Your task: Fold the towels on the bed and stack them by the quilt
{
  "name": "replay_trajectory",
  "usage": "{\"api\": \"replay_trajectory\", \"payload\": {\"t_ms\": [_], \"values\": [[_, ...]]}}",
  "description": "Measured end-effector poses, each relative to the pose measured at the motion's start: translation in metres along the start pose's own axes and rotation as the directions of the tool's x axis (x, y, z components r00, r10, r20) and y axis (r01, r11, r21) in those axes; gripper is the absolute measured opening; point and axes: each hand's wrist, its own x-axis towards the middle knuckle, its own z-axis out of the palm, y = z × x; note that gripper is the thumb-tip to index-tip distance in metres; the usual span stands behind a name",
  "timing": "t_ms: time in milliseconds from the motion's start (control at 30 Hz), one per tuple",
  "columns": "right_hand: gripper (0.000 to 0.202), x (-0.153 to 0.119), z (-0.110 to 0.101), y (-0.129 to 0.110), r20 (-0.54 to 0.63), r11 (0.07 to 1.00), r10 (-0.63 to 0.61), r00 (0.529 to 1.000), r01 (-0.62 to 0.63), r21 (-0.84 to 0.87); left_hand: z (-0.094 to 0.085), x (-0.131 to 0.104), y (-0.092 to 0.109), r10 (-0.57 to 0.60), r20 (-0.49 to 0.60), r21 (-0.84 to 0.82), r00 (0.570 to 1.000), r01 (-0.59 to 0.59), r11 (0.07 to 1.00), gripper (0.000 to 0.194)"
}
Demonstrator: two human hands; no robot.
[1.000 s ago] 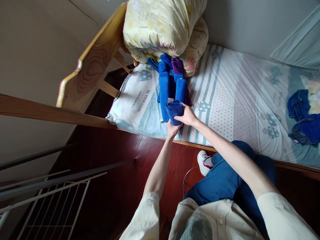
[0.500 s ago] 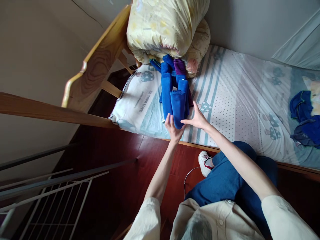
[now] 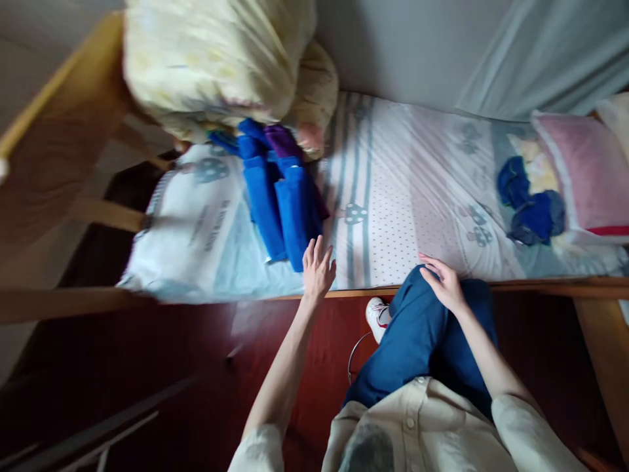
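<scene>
Folded blue clothes [image 3: 297,210] lie in a pile on the bed sheet [image 3: 398,229], with a purple piece [image 3: 284,141] at their far end. My left hand [image 3: 318,267] is open beside the near end of the pile, fingers apart and holding nothing; whether a fingertip touches the cloth I cannot tell. Over my blue trousers [image 3: 417,328] hovers or rests my right hand [image 3: 443,283], open and with nothing in it. Farther right on the bed lies a crumpled heap of blue and grey clothes [image 3: 533,213].
A big yellow quilt [image 3: 216,59] is heaped behind the pile, near the wooden headboard [image 3: 69,98]. At the right end sits a pink pillow [image 3: 594,174]. The bed's wooden edge [image 3: 363,292] borders the dark red floor [image 3: 206,347]. A curtain [image 3: 535,59] hangs on the wall.
Both hands have come away from the blue clothes. My right hand has moved back and right to my legs. The view has turned right, bringing the pink pillow into sight.
</scene>
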Motion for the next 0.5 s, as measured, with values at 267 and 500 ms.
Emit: {"api": "replay_trajectory", "payload": {"t_ms": [267,500], "values": [[0.049,-0.031,-0.076,0.074,-0.222,0.941,0.336,0.915,-0.337,0.038,0.113,-0.07,0.104,0.326,0.406,-0.08,0.854,-0.322,0.943,0.056],[0.058,-0.043,-0.123,0.12,-0.348,0.766,0.451,0.822,-0.157,0.623,0.141,-0.094,0.119,0.184,0.362,0.083,0.914,-0.228,0.97,0.058]]}}
